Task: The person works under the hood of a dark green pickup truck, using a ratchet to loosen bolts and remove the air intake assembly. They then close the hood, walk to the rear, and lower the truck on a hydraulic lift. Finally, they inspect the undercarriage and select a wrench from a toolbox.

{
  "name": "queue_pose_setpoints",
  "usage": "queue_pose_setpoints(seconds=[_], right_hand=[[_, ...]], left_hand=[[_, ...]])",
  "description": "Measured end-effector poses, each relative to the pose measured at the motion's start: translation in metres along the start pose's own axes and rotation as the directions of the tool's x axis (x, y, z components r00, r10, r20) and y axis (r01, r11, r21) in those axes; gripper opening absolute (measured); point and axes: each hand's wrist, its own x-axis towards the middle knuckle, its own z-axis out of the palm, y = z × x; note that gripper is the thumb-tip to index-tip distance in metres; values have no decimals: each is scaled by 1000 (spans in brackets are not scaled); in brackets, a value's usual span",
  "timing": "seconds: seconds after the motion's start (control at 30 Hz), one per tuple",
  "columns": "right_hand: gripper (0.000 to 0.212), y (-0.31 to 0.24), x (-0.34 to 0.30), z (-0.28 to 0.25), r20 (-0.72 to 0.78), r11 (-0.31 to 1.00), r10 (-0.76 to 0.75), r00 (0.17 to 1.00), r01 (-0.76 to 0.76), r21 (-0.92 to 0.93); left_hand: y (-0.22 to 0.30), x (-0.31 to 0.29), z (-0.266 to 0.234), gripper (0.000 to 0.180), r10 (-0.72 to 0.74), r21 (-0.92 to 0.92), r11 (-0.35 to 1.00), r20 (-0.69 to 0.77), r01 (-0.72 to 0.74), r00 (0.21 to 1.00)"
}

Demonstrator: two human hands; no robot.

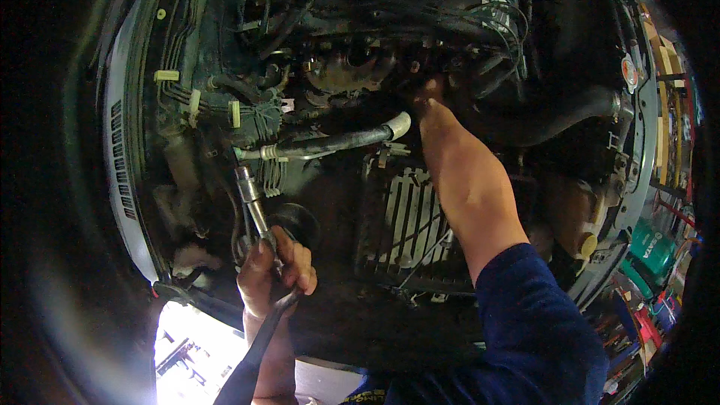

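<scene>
In my left hand (276,276) is a socket wrench (256,214), its chrome socket and extension pointing up and away from me. The fingers wrap round it where the dark handle (262,341) begins, and that handle runs down toward the lower edge. Close to the socket's tip lies a black hose (330,141) with a pale end. My right hand (430,94) reaches deep into the engine bay beside the dark engine (349,75). Its fingers are mostly hidden in shadow among the parts, so whatever they touch does not show.
A ribbed metal box (409,217) sits below my right forearm. On the right are a thick black hose (555,120) and a tank with a yellow cap (586,245). A bright light (199,349) glares at lower left. A green case (651,253) stands outside the car.
</scene>
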Motion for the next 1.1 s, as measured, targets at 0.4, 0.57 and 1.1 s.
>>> queue_pose_setpoints(seconds=[0.4, 0.57, 1.1], right_hand=[[50, 8, 11, -6, -9, 708, 234, 972, -164, 687], [49, 21, 24, -12, -96, 647, 381, 920, -191, 738], [47, 63, 62, -54, 505, 399, 128, 854, -510, 762]], left_hand=[[-4, -1, 0, 40, -2, 35, 999, -42, 3, 999], [-4, -1, -1, 41, -14, 38, 999, -36, 15, 999], [-4, -4, 3, 41, 10, 23, 1000, 7, -11, 1000]])
